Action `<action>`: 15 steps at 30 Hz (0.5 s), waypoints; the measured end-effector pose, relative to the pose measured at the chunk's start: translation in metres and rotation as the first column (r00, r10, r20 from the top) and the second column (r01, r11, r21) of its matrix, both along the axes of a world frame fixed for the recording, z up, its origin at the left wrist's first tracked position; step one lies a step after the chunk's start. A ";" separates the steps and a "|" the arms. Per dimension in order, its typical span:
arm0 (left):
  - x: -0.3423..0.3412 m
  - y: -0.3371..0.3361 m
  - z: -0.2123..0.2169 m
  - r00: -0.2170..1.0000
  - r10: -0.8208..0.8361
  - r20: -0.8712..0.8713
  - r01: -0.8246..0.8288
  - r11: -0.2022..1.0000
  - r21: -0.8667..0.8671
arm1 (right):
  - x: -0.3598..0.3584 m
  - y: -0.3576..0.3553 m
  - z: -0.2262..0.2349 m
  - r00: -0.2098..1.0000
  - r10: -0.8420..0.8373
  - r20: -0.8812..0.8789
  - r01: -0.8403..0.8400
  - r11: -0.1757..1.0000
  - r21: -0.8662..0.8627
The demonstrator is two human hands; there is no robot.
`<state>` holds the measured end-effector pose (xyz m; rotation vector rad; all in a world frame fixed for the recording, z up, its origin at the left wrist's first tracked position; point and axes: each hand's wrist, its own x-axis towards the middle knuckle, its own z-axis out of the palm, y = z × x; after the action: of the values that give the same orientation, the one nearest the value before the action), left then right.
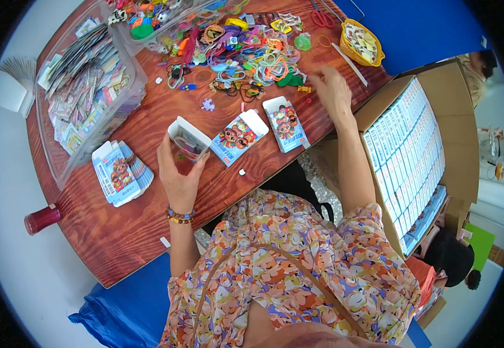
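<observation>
My left hand (179, 177) is closed around a small open-topped carton (189, 141), with thumb and fingers on opposite sides. Something flat and pale shows inside it. My right hand (332, 93) is over the table by the right edge of a heap of colourful bands and trinkets (252, 58). Its fingers bend downward and are blurred, so I cannot tell whether they hold anything. A tiny orange-yellow piece (304, 89) lies beside them. Between my hands lie two blue printed cartons with raised white flaps, a tilted one (237, 141) and another (287, 126) further right.
Flattened blue cartons (119, 174) are stacked at left, below a clear bin (60, 165) of cards. Another clear bin (147, 40) holds small toys. Red scissors (322, 18) and a yellow basket (377, 58) are at far right. A cardboard box (466, 110) of packed cartons stands right.
</observation>
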<state>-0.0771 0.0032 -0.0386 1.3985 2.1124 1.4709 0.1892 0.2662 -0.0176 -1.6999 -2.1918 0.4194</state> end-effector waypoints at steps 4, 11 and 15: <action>0.007 0.007 0.003 0.999 -0.036 0.031 0.038 0.998 -0.040 | -0.007 0.085 0.024 0.997 -0.076 0.020 0.071 0.980 0.187; 0.000 -0.006 0.000 0.998 -0.001 0.061 0.001 1.000 -0.007 | 0.079 0.180 0.041 0.822 -0.453 0.345 0.419 0.892 0.172; 0.001 -0.003 0.011 0.996 -0.002 0.085 0.006 0.999 -0.049 | 0.103 0.187 0.022 0.789 -0.298 0.537 0.290 0.952 0.101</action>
<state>-0.0760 0.0001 -0.0278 1.2985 2.0784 1.4397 0.2925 0.4529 0.0039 -2.3313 -2.1984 -0.1999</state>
